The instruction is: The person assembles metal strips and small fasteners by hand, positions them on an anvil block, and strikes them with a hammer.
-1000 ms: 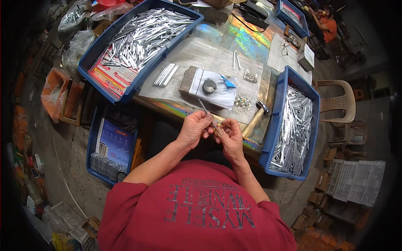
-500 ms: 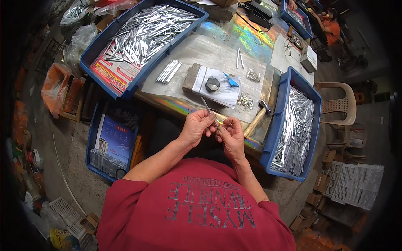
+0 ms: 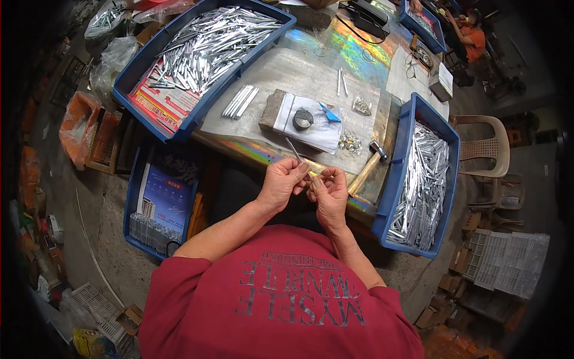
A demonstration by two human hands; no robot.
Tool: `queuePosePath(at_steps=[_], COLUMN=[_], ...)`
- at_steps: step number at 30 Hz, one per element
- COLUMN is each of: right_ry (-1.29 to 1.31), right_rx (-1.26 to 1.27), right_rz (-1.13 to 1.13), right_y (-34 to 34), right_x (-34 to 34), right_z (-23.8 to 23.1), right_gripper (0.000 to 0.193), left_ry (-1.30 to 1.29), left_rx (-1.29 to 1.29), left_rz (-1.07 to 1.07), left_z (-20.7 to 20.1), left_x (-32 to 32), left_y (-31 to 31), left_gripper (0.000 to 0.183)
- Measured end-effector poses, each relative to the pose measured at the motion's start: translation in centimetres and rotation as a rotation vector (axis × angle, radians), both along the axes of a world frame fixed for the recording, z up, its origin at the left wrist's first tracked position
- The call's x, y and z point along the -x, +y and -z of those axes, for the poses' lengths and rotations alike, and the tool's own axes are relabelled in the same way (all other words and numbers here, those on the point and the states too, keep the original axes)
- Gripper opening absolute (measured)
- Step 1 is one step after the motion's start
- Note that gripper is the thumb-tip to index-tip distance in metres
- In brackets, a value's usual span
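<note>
Head view: a table (image 3: 344, 54) had a left bin (image 3: 191, 116) and a smaller right bin (image 3: 394, 185) at its sides.
A paper-topped block (image 3: 272, 110) sat between them. Just off the table's edge, the left hand (image 3: 282, 184) pinched a slim rod (image 3: 292, 146); the right hand (image 3: 330, 194), fingers curled, met its lower end; whether it gripped could not be told.

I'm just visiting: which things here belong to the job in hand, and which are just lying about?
Seem part of the job:
thin metal rod, pinched in the left hand, its lower end at the right hand
loose rods in the blue tray on the right
small metal pieces and hammer nearby

Seem just lying about:
beige chair
eyeglasses
orange bag
</note>
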State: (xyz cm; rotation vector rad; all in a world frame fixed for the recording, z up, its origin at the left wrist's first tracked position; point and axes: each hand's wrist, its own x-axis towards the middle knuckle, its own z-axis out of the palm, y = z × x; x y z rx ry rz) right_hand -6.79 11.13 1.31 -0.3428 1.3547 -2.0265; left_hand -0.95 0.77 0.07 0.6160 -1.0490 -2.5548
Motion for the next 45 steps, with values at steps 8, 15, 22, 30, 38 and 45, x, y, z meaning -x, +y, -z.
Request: queuePosePath(at_steps=[8,15,22,30,38,45], right_ry=[-0.006,0.088,0.041,0.031,0.05,0.296], right_rx=[-0.052,-0.08,-0.118,-0.12,-0.149,-0.15], right_rz=[-0.006,-0.052,-0.043,-0.03,-0.022,0.013], right_y=[-0.7,-0.1,0.9,1.2,1.4,-0.3], right_x=[0.4,0.4,0.5,0.4,0.6,4.1], right_z=[0.0,0.0,0.5,1.0,1.2,-0.9], right_gripper=[0.019,0.026,0.02,0.018,0.016,0.013], left_ry=[-0.034,-0.022,-0.081,-0.101,-0.13,0.063], left_rx=[0.021,0.351,0.61,0.645,0.832,1.443], left_rz=[-0.037,-0.298,-0.389,-0.385,-0.382,-0.396], left_z=[-0.3,-0.3,0.1,0.4,0.2,-0.9], left_x=[0.4,3.6,5.8,6.1,5.9,6.1], left_y=[-0.7,-5.2,-6.8,-6.7,-6.7,-7.7], left_gripper=[0.017,0.016,0.011,0.011,0.008,0.008])
